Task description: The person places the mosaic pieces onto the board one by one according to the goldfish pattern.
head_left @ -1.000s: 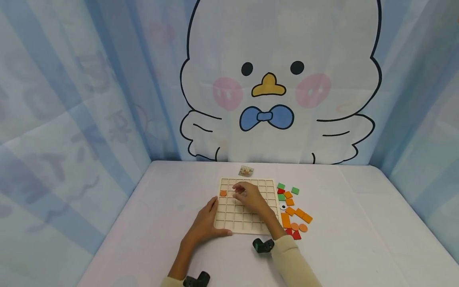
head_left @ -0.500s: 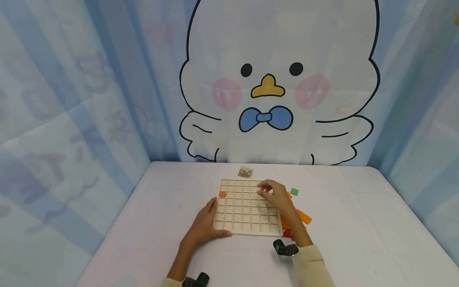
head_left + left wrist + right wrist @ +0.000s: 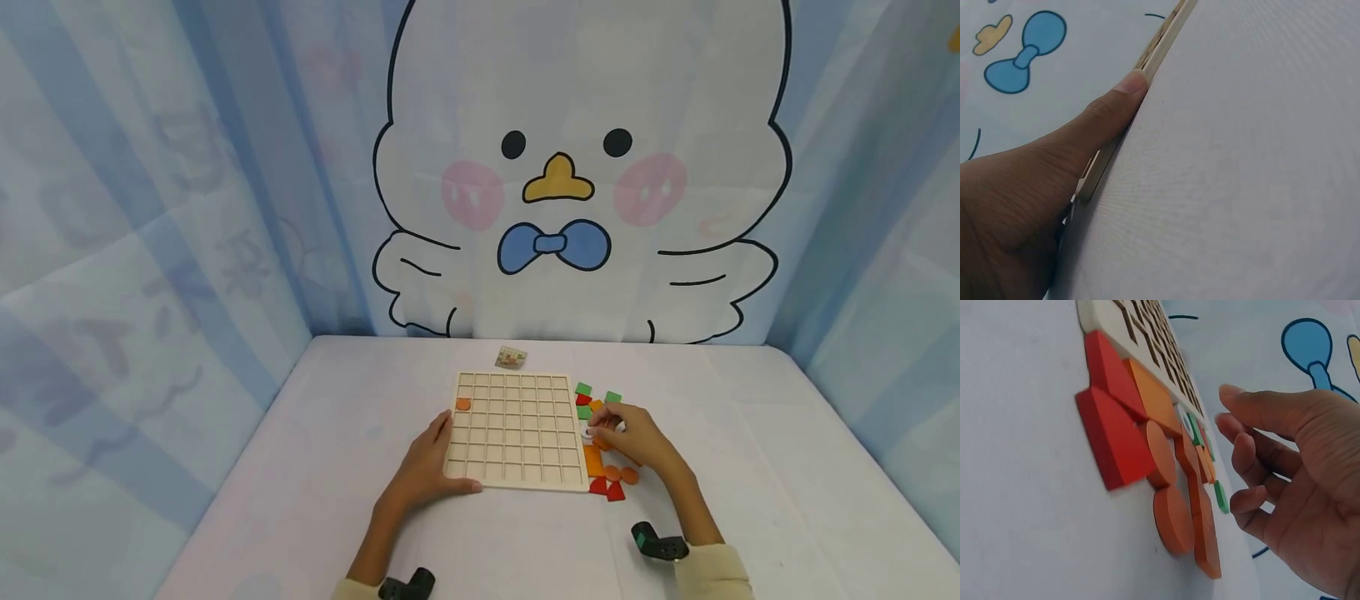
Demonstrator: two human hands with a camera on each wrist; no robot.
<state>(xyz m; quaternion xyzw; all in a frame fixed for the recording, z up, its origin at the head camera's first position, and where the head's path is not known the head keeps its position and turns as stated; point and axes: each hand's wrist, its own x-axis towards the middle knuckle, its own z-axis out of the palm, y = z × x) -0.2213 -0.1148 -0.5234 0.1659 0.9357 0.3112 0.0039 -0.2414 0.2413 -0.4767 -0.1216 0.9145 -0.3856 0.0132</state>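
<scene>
My left hand [image 3: 423, 467] lies at the front left corner of a pale wooden grid board [image 3: 525, 432], its fingers along the left side. In the left wrist view its straight thumb [image 3: 1107, 112] presses on the board's edge. One orange disc [image 3: 463, 404] sits in a cell near the board's left side. My right hand [image 3: 637, 435] is over the loose pieces at the board's right, fingers loosely bent. The right wrist view shows nothing between thumb and forefinger. Nearest its fingertips is a white round piece [image 3: 587, 432] with a dark dot; the hand hides some orange pieces.
Loose pieces lie along the board's right edge: red wedge-like blocks [image 3: 1116, 440], orange discs [image 3: 1174, 520], an orange rectangle [image 3: 593, 461] and green blocks [image 3: 583, 389]. A small patterned card or packet [image 3: 511, 358] lies behind the board. A printed curtain [image 3: 562, 292] stands behind the table.
My right hand has moved from over the board's upper middle, rightward and toward me, to the loose pieces. The left hand keeps its place at the board.
</scene>
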